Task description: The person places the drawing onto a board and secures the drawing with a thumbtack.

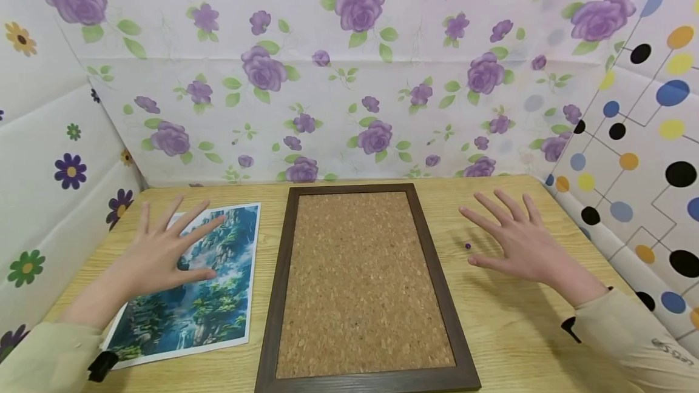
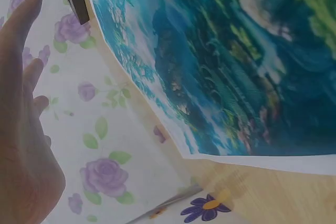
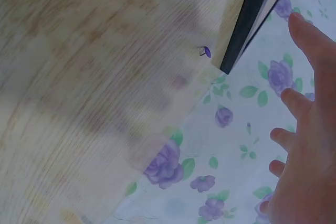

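Note:
Fingers spread wide, my left hand [image 1: 161, 250] hovers over a landscape print [image 1: 218, 296] of misty blue-green cliffs and trees. It holds nothing, and it hides part of the sheet in the head view. A cork board [image 1: 366, 284] in a dark brown frame lies upright-wise between the hands. To its right, my right hand [image 1: 521, 247] is raised above the table with fingers splayed and nothing in its grasp. Just left of that hand lies a small purple thumbtack [image 1: 468, 246]; the right wrist view shows its purple head [image 3: 207, 52] and metal point.
The light wood table [image 1: 508, 326] carries these things. Behind it stands a white covering with purple roses [image 1: 377, 137]. Flower-patterned fabric [image 1: 71, 170] borders the left side, and dotted fabric [image 1: 628, 161] the right. The sheet's left edge lies near the left fabric.

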Demonstrator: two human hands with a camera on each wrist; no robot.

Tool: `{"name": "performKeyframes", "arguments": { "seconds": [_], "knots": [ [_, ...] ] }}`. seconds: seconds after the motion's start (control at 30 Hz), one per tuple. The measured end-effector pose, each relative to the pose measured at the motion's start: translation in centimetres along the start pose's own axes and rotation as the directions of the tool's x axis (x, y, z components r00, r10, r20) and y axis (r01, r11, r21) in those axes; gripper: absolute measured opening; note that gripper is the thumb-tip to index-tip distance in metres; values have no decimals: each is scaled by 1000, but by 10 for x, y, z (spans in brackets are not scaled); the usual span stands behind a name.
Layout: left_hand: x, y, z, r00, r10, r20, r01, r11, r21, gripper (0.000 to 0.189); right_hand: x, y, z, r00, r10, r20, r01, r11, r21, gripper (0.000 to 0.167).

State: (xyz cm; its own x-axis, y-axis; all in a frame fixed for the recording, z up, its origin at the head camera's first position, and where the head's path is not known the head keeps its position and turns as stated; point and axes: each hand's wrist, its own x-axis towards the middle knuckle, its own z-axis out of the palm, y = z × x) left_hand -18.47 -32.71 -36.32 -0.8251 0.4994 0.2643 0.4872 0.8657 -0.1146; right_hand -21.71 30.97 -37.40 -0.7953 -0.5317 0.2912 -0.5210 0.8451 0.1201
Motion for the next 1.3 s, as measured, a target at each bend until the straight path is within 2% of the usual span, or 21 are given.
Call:
{"name": "performKeyframes", "arguments": {
  "seconds": [0.6, 0.73, 0.93, 1.17, 1.3],
  "knots": [
    [-23, -20, 1, 995, -97, 9, 97, 995, 4, 103, 1, 2, 8, 999, -18, -32, 18, 1000, 15, 85],
    [-30, -22, 1, 992, -123, 13, 123, 992, -16, 103, 1, 4, 13, 999, -24, -48, 25, 1000, 11, 83],
    [-38, -26, 0, 984, -166, 55, 170, 984, -59, 101, 3, 6, 17, 995, -60, -81, 62, 998, 15, 80],
    [-46, -33, 1, 984, -165, 63, 171, 980, -104, 102, 4, 8, 22, 994, -70, -82, 72, 997, 29, 76],
    [-50, -36, 3, 980, -188, 68, 195, 972, -127, 103, 4, 9, 23, 993, -75, -92, 78, 996, 32, 75]
  ]
}}
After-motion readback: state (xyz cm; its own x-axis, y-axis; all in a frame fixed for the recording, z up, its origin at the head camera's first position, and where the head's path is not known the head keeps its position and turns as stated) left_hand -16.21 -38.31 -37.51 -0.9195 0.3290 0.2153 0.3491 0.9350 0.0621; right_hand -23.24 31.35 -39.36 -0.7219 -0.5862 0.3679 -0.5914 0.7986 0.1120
